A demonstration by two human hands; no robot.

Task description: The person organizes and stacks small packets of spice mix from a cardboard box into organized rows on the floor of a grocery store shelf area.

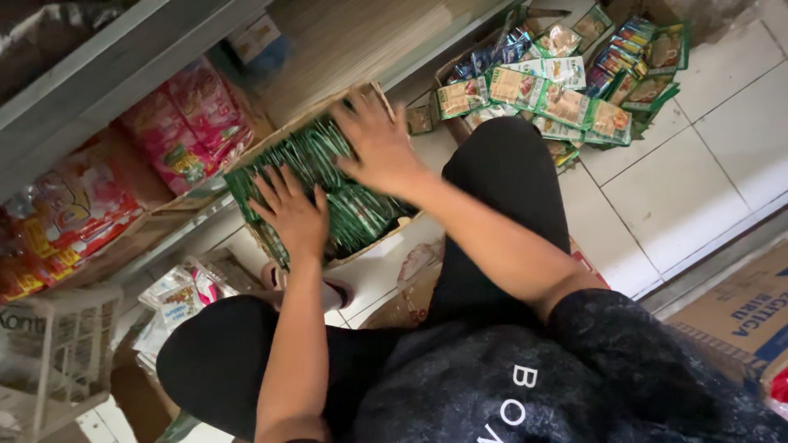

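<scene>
Both hands, left hand [291, 212] and right hand [379, 146], press flat, fingers spread, on green sachets [353, 215] in a cardboard box [371, 246].

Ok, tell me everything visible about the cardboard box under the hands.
The cardboard box is an open, shallow brown carton, its walls worn and bent. It sits tilted on the white tiled floor, its far end against the lower shelf. It is packed tight with rows of green sachets standing on edge. The left hand lies flat on the sachets at the near end; the right hand presses on those at the far end, by the rim. The underside is hidden.
</scene>
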